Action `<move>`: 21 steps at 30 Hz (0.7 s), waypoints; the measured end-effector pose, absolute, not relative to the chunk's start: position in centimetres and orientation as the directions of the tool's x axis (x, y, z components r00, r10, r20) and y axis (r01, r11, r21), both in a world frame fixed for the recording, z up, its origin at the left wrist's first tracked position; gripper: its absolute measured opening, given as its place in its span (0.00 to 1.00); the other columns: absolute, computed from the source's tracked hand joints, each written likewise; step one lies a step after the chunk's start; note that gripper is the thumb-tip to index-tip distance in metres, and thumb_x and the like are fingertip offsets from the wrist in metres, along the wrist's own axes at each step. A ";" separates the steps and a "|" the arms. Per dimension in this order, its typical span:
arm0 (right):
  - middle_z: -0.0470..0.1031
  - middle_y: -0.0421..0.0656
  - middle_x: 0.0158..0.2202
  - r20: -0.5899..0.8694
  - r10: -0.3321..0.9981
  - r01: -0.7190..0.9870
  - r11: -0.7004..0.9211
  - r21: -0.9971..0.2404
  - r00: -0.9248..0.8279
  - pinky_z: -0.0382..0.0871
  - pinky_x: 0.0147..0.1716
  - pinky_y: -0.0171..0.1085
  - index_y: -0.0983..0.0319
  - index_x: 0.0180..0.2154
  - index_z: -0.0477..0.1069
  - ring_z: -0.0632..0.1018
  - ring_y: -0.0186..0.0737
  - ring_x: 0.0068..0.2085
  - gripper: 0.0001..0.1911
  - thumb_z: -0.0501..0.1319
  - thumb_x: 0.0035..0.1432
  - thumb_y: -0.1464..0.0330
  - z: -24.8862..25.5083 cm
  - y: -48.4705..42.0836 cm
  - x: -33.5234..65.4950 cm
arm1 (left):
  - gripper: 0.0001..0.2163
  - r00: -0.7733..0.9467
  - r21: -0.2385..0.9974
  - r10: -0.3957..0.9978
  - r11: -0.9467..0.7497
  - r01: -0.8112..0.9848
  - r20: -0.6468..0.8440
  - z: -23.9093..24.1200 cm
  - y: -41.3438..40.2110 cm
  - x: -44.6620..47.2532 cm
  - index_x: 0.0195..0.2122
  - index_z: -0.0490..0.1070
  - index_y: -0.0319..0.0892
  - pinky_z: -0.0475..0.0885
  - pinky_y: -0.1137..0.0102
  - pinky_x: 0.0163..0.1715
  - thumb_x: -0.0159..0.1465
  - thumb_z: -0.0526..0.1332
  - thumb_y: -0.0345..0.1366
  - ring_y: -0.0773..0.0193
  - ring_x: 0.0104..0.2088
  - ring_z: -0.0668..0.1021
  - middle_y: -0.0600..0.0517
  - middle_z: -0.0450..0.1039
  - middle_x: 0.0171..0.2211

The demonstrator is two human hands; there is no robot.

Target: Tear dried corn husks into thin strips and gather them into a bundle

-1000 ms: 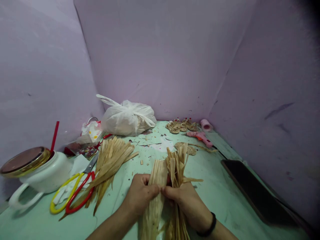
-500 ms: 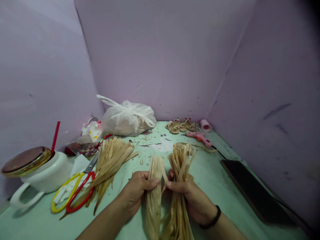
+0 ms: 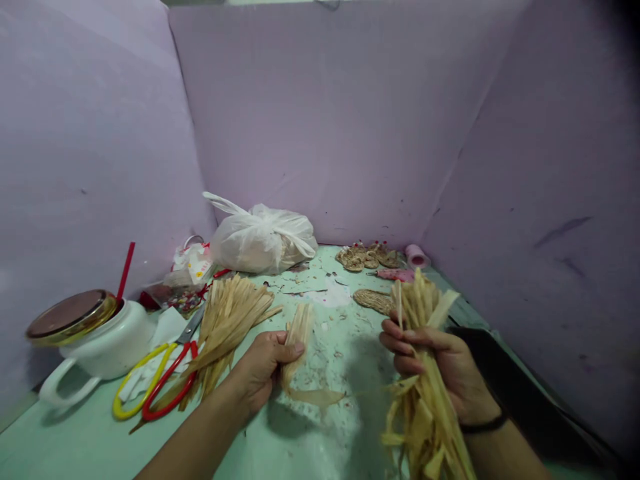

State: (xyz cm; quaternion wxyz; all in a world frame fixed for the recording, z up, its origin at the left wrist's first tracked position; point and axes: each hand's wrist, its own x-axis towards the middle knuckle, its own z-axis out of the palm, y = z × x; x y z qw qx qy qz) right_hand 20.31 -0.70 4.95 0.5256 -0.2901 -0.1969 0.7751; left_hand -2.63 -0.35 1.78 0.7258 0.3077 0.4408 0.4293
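My left hand (image 3: 263,370) is closed on a thin torn strip of dried husk (image 3: 296,340), held over the middle of the pale green tabletop (image 3: 330,373). My right hand (image 3: 443,370), with a black band at the wrist, grips a thick bundle of dried husk strips (image 3: 425,400) upright, off to the right and apart from the left hand. A loose pile of cut husk strips (image 3: 227,320) lies just left of my left hand.
Red and yellow scissors (image 3: 155,383) lie beside a white lidded mug (image 3: 95,333) with a red straw. A tied white plastic bag (image 3: 263,237), woven husk pieces (image 3: 365,257), a pink glue gun (image 3: 393,273) and pink tape roll (image 3: 415,255) sit at the back. Lilac walls enclose the table.
The two hands pulled apart: the left kept a narrow strip torn off, the right carried the main bundle rightward and slightly up. The camera view shifted a little.
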 end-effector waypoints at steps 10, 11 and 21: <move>0.55 0.30 0.13 -0.460 0.862 -0.517 -0.498 -0.696 -0.213 0.47 0.09 0.21 0.64 0.27 0.69 0.54 0.22 0.14 0.15 0.70 0.34 0.70 1.6 -2.0 15.2 | 0.13 0.299 0.846 0.898 0.415 -0.334 -0.322 1.9 -1.8 -1.0 0.22 0.72 0.34 0.65 0.71 0.22 0.38 0.70 0.36 0.65 0.19 0.72 0.50 0.72 0.18; 0.59 0.32 0.14 -0.425 0.884 -0.487 -0.462 -0.741 -0.192 0.48 0.10 0.22 0.64 0.25 0.67 0.56 0.22 0.14 0.15 0.70 0.34 0.67 0.9 -2.2 14.3 | 0.13 0.317 0.856 0.901 0.399 -0.329 -0.298 1.8 -2.1 -0.6 0.23 0.72 0.34 0.65 0.71 0.23 0.39 0.70 0.37 0.65 0.19 0.72 0.50 0.72 0.18; 0.65 0.36 0.16 -0.284 0.941 -0.337 -0.332 -0.881 -0.183 0.51 0.12 0.28 0.64 0.26 0.69 0.61 0.27 0.16 0.15 0.69 0.34 0.65 0.1 -2.4 13.8 | 0.12 0.372 0.846 0.874 0.435 -0.310 -0.313 1.3 -2.1 0.1 0.26 0.74 0.34 0.67 0.68 0.27 0.39 0.67 0.33 0.61 0.22 0.74 0.48 0.73 0.19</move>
